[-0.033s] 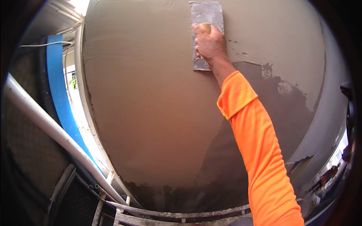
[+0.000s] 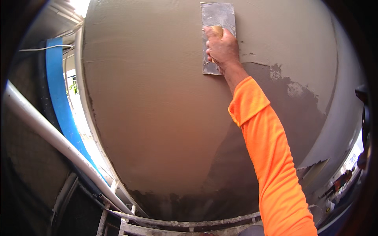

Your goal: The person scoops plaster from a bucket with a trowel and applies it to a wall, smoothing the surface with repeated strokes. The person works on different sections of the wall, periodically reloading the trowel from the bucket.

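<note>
Clamping the right hand (image 2: 223, 48), fingers wrapped, round the tan handle (image 2: 217, 30) of a rectangular grey metal trowel (image 2: 217, 13), high on smooth grey-brown plaster (image 2: 157, 98) — seemingly mostly spread, save a dark, ragged-edged patch (image 2: 293, 108); left hand unseen

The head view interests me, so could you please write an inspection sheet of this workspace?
Surface: wall, paler and smooth at left and top; darker area with ragged edges at right and along the bottom.
Job's things: rectangular trowel with a yellowish handle, at the wall's upper part.
Clutter: small items at the far right rim, too unclear to identify.
Hands: right hand closed around the handle; left hand not in view.
Cables: pale cable crossing a blue strip, upper left.
Surroundings: white pole slanting at left; worn rail below.
</note>
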Motion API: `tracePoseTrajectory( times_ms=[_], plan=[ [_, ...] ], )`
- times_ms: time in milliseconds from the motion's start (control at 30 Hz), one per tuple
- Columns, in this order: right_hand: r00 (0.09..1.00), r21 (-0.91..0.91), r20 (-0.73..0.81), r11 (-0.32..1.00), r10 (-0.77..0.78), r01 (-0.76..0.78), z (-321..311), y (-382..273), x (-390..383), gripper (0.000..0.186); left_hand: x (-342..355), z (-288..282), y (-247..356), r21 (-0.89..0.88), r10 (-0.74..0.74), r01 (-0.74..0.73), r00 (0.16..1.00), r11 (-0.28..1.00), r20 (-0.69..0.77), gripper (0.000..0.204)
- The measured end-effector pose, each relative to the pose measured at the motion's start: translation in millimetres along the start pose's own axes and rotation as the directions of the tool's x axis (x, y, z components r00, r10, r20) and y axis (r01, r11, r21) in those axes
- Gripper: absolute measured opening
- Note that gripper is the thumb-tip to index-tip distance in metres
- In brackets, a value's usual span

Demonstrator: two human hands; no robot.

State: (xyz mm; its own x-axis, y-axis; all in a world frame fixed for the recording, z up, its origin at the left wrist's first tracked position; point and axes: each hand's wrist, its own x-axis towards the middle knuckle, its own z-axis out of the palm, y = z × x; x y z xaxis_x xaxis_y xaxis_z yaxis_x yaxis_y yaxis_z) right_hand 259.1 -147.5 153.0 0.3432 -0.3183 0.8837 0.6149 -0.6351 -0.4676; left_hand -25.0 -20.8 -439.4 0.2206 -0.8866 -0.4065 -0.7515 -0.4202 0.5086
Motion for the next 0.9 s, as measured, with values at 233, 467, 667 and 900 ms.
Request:
tracePoseTrajectory(
  times_ms=[233, 467, 667, 900],
  plan=[
    [0.959, 0.271, -0.051, 0.928, 0.280, -0.256, -99.7, 35.8, -56.2, 0.034, -13.7, -6.4, 10.9, 0.015, 0.047, -0.047, 0.998, 0.999, 0.044, 0.051],
    [0.923, 0.198, -0.243, 0.947, 0.298, -0.254, -177.0, 108.8, -140.5, 0.042, -36.7, -38.2, -7.9, 0.050, 0.081, -0.068, 0.942, 0.996, -0.325, 0.040],
    [0.928, -0.290, 0.138, 0.910, 0.345, -0.295, -266.7, 146.3, -369.5, 0.044, -27.3, -97.6, -8.5, -0.717, -0.208, -0.296, 0.826, 0.631, -0.524, 0.036],
    [0.250, -0.674, 0.420, 0.484, 0.873, -0.558, -323.1, 144.7, -553.2, 0.028, 76.8, -61.5, 29.3, -0.999, -0.219, 0.031, 0.975, -0.018, 0.034, 0.045]
  ],
)
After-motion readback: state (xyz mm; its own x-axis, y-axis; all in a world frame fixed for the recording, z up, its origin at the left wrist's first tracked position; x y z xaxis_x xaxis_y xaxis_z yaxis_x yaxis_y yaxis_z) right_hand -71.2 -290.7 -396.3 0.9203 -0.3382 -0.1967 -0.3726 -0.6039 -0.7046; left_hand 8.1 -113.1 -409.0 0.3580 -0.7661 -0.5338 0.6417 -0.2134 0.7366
